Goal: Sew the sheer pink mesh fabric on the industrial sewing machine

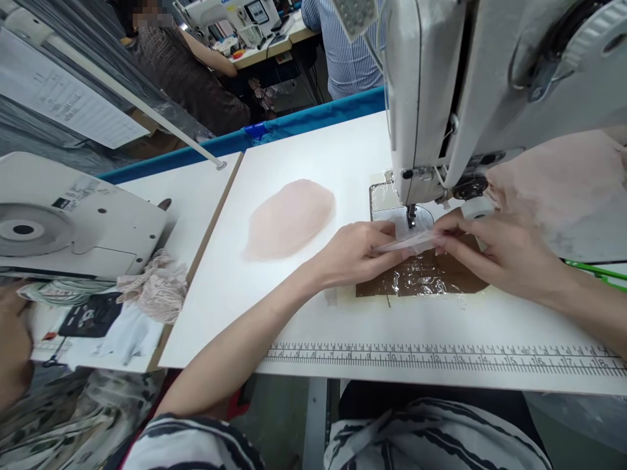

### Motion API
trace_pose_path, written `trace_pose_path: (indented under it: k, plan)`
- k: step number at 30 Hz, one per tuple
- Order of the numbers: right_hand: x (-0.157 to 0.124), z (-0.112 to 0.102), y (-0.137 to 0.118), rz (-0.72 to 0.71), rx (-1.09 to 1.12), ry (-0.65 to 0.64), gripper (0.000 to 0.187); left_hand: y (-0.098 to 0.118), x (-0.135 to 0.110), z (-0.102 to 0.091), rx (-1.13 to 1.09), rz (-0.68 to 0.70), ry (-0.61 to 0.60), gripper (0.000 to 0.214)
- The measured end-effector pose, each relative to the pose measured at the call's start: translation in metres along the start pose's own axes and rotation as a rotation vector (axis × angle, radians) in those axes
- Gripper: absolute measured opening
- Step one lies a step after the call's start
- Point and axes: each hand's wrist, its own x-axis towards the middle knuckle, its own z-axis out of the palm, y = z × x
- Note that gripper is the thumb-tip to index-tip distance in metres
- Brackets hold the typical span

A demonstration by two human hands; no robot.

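Note:
Just in front of the presser foot (411, 215) of a sewing machine (431, 98), a thin, sheer pale fabric piece (409, 243) stretches between my hands. My left hand (365, 251) pinches its left end, thumb and fingers closed on it. At the other end, the fingertips of my right hand (494, 251) are pressed together on the fabric. Beneath both hands lies a brown patch under shiny clear tape (418, 277). A flat, rounded piece of sheer pink fabric (291, 219) rests on the white table to the left.
More pink fabric (563, 176) is heaped right of the needle. A ruler strip (441, 358) runs along the table's front edge. Left stands another sewing machine (78, 215) beside bunched fabric (159, 287). A co-worker's arm (12, 346) shows at far left; people sit beyond the blue cloth edge (313, 117).

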Motion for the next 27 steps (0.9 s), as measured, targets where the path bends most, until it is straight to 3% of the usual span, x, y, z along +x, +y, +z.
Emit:
trace_pose_path:
  k: [4,8,15,20,27]
  plan:
    - [-0.001,-0.001,-0.002,-0.004,0.051,-0.124,0.011,-0.003,-0.010,0.016,0.217,0.113,0.086,0.036]
    - [-0.007,0.001,-0.001,0.035,0.063,-0.244,0.016,-0.002,-0.016,0.035,0.443,0.249,0.245,0.035]
    - [-0.012,0.003,0.000,-0.050,-0.145,-0.246,0.023,0.007,-0.020,0.048,0.709,0.421,0.436,0.025]
    - [-0.009,0.001,-0.005,-0.188,-0.268,-0.225,0.028,0.015,-0.029,0.056,0.782,0.394,0.459,0.009]
    - [-0.010,0.003,-0.004,-0.200,-0.186,-0.253,0.026,0.017,-0.036,0.057,0.762,0.338,0.367,0.021]
